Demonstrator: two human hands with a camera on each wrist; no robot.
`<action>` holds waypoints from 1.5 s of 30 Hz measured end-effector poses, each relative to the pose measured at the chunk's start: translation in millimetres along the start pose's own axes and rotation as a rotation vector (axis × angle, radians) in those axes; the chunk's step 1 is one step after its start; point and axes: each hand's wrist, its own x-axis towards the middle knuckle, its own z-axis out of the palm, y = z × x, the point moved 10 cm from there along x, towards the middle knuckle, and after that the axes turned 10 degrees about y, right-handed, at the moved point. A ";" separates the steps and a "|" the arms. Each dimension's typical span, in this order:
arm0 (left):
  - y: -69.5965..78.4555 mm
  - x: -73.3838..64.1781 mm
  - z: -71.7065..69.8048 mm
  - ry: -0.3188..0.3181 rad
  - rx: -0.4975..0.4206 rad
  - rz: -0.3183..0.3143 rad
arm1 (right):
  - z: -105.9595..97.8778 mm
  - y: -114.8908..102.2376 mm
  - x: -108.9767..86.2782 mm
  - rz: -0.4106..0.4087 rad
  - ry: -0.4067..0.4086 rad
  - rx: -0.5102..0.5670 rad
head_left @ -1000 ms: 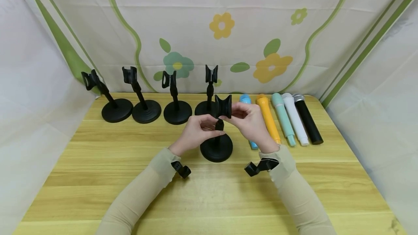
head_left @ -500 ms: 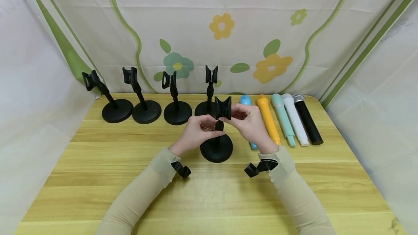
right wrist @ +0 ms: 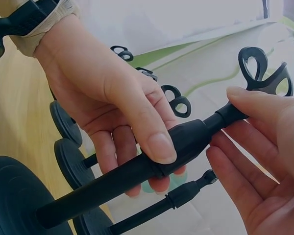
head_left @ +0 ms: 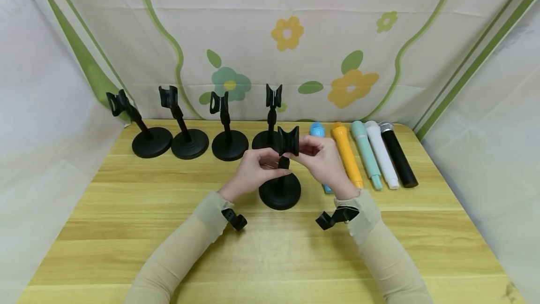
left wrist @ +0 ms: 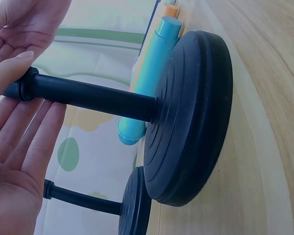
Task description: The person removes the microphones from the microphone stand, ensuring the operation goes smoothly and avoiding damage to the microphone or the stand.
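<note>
A black desktop microphone stand [head_left: 280, 196] stands upright on the table in front of me, its round base flat on the wood. My left hand [head_left: 257, 171] grips its post near the collar, thumb on one side and fingers behind. In the right wrist view that thumb lies on the thick collar [right wrist: 188, 139]. Just above, my right hand [head_left: 322, 158] pinches the neck right under the open clip [head_left: 288, 141] at the top. The clip's two curved arms [right wrist: 255, 63] show in the right wrist view, with nothing held in them.
Several similar black stands [head_left: 228, 146] line the back left of the table. At the back right lie microphones: blue [head_left: 317, 129], orange [head_left: 347, 154], mint [head_left: 366, 154], white [head_left: 381, 154] and black [head_left: 398, 156]. A flowered curtain [head_left: 253, 22] hangs behind.
</note>
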 end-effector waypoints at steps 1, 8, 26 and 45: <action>-0.2 0.1 0.0 0.001 -0.002 -0.001 | 0.1 0.4 -0.2 0.001 0.000 -0.002; -0.3 0.2 0.2 0.010 0.001 -0.046 | 0.9 6.6 -2.2 0.011 -0.006 -0.002; 26.5 -3.6 -1.9 0.013 0.005 -0.067 | -0.7 44.2 -3.2 0.024 -0.010 0.011; -7.4 -3.3 0.2 0.010 -0.015 -0.072 | -0.7 44.2 -6.1 0.001 -0.005 0.032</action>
